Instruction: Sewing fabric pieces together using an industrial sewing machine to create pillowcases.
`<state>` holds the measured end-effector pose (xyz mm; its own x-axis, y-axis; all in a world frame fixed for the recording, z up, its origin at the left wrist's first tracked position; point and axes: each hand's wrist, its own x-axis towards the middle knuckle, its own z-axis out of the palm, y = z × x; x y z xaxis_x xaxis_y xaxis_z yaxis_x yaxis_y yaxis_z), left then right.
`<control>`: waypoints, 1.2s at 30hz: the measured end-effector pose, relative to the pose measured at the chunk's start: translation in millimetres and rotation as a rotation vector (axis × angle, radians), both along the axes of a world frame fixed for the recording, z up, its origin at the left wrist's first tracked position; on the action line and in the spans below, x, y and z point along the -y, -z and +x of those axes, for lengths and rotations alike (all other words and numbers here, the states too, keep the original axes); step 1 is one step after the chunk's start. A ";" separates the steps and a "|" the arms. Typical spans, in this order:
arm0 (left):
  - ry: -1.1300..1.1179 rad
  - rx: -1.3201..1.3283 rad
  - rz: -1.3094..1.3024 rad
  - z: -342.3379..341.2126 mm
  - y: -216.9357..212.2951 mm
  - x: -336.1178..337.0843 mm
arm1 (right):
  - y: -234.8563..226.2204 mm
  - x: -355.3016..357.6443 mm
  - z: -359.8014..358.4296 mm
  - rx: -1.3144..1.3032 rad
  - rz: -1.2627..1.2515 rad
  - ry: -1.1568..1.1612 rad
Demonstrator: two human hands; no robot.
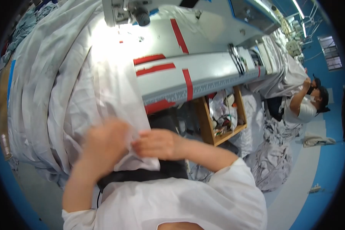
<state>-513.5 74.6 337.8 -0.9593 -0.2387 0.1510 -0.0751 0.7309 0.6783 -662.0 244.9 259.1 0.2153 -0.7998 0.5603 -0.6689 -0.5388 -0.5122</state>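
Note:
A large white cloth spreads under the lit sewing machine head and hangs over the table's front edge toward my lap. My left hand is on the cloth near this hanging end, its fingers smeared by motion. Close to its right, my right hand has its fingers pressed together on the cloth's right edge. The lower corner of the cloth hangs below both hands, over dark fabric on my lap. Folds of the same cloth heap up at the left.
Red tape strips and a ruler mark the grey sewing table. Black-handled tools lie at its right. Below hangs an open wooden drawer of small items. Crumpled fabric lies on the floor, near another person handling cloth.

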 end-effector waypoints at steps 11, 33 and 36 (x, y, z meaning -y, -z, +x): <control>-0.733 0.057 -0.593 -51.1 47.6 188.1 | -4.2 14.6 -19.8 0.099 0.131 -0.079; -0.787 -0.082 -0.613 -130.0 61.5 346.1 | -32.1 82.2 -74.7 0.194 0.380 -0.058; -0.753 -0.116 -0.641 -128.0 57.3 349.5 | -39.6 92.8 -78.0 0.245 0.373 -0.036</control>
<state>-641.5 -274.9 280.5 -0.5624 -0.6192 0.5479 -0.6279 0.7510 0.2043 -740.0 152.1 298.6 0.1438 -0.9512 0.2731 -0.4872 -0.3082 -0.8171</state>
